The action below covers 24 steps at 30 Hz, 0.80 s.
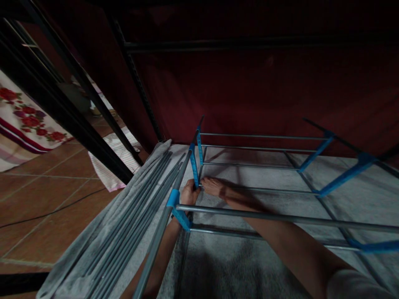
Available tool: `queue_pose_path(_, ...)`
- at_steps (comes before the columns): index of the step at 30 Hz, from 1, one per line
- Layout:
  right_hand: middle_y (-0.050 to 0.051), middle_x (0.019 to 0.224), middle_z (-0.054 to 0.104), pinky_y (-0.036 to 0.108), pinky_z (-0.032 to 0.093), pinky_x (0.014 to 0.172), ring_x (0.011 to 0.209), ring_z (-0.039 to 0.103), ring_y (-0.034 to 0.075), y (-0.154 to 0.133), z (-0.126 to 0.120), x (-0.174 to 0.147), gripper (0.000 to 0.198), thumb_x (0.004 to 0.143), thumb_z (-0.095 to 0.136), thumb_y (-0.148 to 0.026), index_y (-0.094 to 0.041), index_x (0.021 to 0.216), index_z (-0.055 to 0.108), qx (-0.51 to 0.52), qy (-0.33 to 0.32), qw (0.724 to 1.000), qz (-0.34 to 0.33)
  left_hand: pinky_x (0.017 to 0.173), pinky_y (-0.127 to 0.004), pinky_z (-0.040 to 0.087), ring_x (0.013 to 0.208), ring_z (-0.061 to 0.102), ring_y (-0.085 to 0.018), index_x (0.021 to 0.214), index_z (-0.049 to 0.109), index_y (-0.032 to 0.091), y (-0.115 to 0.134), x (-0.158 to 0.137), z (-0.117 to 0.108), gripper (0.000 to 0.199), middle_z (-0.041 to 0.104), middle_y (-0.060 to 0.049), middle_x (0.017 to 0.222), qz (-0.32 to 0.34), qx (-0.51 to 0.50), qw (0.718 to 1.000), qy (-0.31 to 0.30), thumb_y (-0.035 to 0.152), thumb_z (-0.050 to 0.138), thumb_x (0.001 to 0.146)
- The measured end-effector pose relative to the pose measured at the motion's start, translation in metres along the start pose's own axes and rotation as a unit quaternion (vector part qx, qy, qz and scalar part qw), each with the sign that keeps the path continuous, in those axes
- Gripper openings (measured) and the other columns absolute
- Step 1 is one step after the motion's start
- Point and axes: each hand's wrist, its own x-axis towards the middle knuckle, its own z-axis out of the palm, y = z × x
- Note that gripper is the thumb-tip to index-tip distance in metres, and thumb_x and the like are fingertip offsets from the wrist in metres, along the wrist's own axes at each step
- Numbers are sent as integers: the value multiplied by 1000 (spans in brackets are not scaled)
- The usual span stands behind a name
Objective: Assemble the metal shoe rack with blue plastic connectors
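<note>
A rack frame of grey metal tubes and blue plastic brackets stands on a grey blanket. My left hand is closed around the lower end of a blue bracket on the frame's left side. Just right of it, my right hand is closed at the end of a thin crossbar, where the bar meets that bracket. The fingertips partly hide this joint. Nearer to me, another blue bracket joins the left upright to two crossbars. My right forearm passes under the upper one.
Several loose grey tubes lie side by side on the blanket at the left. Black metal posts rise beside a dark red wall panel. Beyond them are a tiled floor, a cable and a flowered cloth.
</note>
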Motion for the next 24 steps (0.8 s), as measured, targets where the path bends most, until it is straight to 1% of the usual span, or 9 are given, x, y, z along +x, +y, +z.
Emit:
queue_pose_path(4,11,116,69,32,51,86,99,66,21,4,0,-2,34,98,39,-4,-14,120,63,6,-16,1000,-11,79,-34,46,90,61,-23,108,61,19,-2,1,1,23,68,-11,103,9,2,1000,2,21,65,86)
queue_pose_path(7,10,113,69,29,50,89,101,66,18,6,-2,-4,34,94,43,1,-14,116,64,43,-16,999,-20,82,-34,47,93,62,-23,107,62,19,-4,2,3,20,67,-11,104,14,-4,1000,9,25,65,89)
queue_pose_path(9,9,113,70,28,49,90,102,66,18,8,-3,-4,35,93,45,3,-15,115,64,65,-24,997,-17,83,-33,48,94,63,-22,109,63,19,-5,2,5,22,67,-9,104,11,-8,1000,15,28,66,89)
queue_pose_path(12,8,115,70,29,50,89,102,66,18,9,-5,-5,34,95,44,0,-17,116,65,93,-28,995,-1,85,-33,49,95,64,-21,111,64,20,-5,3,6,24,67,-7,104,4,-14,1000,18,30,65,89)
queue_pose_path(17,6,119,71,25,47,92,104,64,16,9,-6,-7,33,100,43,-6,-17,122,65,121,-18,992,9,90,-34,50,100,64,-22,110,65,20,1,2,4,22,68,-8,108,1,-25,1000,17,29,63,90)
queue_pose_path(21,6,122,71,24,46,96,106,64,16,9,-6,-7,30,102,47,-11,-16,125,66,136,-13,991,18,88,-35,50,101,65,-24,112,67,21,6,0,2,24,70,-8,105,-11,-23,1000,14,28,65,89)
queue_pose_path(24,5,124,71,25,46,99,109,64,16,10,-6,-7,33,101,48,-11,-19,126,67,145,-9,989,20,87,-36,49,101,65,-26,112,67,21,7,-1,1,24,70,-9,104,-11,-21,1000,16,28,65,89)
